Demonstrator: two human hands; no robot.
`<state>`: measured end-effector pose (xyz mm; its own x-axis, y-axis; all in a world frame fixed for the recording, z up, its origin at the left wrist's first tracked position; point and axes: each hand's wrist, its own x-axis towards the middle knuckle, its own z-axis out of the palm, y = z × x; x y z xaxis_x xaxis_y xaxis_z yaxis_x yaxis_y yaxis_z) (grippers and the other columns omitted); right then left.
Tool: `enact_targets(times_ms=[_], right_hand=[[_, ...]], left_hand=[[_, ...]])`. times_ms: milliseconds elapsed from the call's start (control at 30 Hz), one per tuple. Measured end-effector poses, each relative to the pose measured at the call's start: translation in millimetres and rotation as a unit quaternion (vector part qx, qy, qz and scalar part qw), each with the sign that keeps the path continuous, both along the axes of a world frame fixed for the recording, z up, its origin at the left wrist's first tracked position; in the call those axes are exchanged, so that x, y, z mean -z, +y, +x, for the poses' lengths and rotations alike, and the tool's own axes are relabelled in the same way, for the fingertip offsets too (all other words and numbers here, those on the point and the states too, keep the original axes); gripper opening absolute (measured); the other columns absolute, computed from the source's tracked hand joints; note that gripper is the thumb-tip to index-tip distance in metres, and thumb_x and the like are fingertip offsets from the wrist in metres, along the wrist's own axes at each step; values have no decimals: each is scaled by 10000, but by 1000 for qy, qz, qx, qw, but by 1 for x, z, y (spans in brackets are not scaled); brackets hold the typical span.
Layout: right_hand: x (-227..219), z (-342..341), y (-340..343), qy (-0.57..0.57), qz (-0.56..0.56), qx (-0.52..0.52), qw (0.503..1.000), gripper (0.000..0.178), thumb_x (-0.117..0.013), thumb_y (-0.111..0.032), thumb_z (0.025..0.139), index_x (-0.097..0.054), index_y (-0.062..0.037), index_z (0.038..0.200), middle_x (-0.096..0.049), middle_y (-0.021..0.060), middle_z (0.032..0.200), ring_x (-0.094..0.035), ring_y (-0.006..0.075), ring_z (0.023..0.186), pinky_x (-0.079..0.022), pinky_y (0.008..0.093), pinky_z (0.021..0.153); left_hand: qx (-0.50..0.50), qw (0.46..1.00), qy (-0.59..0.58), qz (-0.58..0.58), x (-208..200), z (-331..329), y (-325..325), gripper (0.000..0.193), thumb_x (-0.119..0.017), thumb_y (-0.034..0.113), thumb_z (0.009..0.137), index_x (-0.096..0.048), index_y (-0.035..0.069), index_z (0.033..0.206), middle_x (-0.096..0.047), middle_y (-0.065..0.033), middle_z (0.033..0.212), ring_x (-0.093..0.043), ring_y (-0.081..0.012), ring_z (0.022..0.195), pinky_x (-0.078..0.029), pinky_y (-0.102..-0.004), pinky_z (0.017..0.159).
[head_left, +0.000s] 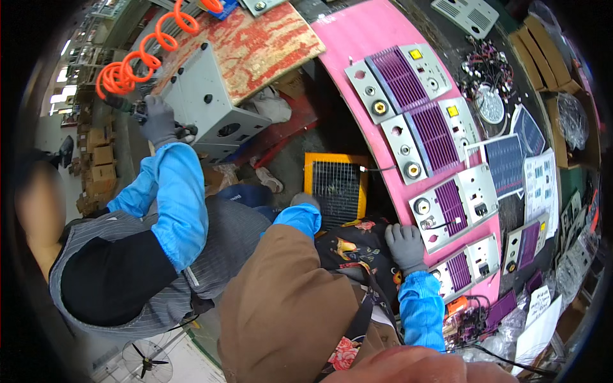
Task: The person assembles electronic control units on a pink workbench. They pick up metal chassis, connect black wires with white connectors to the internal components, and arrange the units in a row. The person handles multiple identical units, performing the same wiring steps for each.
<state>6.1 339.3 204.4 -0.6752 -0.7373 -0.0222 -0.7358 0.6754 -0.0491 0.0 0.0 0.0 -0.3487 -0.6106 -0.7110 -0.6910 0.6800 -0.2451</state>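
Observation:
My right hand [406, 247], in a grey glove, lies at the near edge of the pink bench [345, 32]. Its fingers are stretched out, with nothing seen in them. Just beside it is a light-grey metal panel [474, 191] with a purple grille. A similar panel [480, 265] lies nearer me, and two more, a middle panel [397, 131] and a far panel [365, 78], lie farther along. My left hand [305, 200], also gloved, shows only a little beyond its blue cuff, near a yellow-framed black grille [335, 185] lower down. Its fingers are hidden.
At left a co-worker in blue sleeves [182, 204] holds a power driver [137, 110] at a grey metal case [207, 96]. An orange coiled hose [147, 60] hangs there. Beyond the panels lie wires [491, 70], papers [541, 185] and cardboard boxes [543, 54].

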Motion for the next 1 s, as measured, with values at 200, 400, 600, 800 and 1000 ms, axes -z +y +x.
enact_targets(times_ms=[200, 400, 600, 800, 1000], right_hand=[[-19, -12, 3, -37, -15, 12, 999, 279, -540, -181, 808, -599, -76, 1060, -580, 60, 954, -550, 234, 889, -466, 385, 795], [46, 18, 28, -82, -152, 87, 981, 289, -562, -246, 801, -637, -92, 1034, -591, 17, 987, -538, 248, 873, -465, 423, 758], [57, 19, 23, -148, -168, 156, 962, 314, -608, -265, 811, -630, -85, 1068, -594, 50, 1020, -541, 287, 929, -471, 443, 798], [124, 60, -11, -142, -251, 297, 910, 349, -654, -284, 821, -624, -79, 1102, -597, 82, 1053, -545, 327, 985, -476, 464, 839], [178, 114, -55, -203, -237, 600, 736, 485, -722, -337, 801, -589, -79, 1190, -582, 144, 1111, -538, 374, 1066, -482, 486, 884]], left_hand=[[383, 902, 198, -22, -23, -113, 15, 628, -566, 193, 863, -379, 163, 1463, -426, -134, 1445, -386, -332, 1345, -382, -526, 1034], [353, 923, 149, 36, 0, -113, 16, 469, -626, 322, 816, -596, 122, 1240, -627, -158, 1173, -581, -394, 1088, -481, -517, 883], [414, 903, 88, 73, 16, -149, 3, 375, -630, 320, 799, -646, 119, 1115, -650, -166, 1107, -606, -380, 1023, -493, -516, 821], [563, 817, 74, 103, 31, -209, -33, 297, -634, 317, 781, -695, 117, 991, -672, -173, 1041, -632, -366, 957, -504, -515, 760], [634, 723, 197, 193, 24, -188, 4, 244, -658, 346, 747, -732, 124, 816, -673, -158, 873, -638, -356, 825, -498, -508, 674]])
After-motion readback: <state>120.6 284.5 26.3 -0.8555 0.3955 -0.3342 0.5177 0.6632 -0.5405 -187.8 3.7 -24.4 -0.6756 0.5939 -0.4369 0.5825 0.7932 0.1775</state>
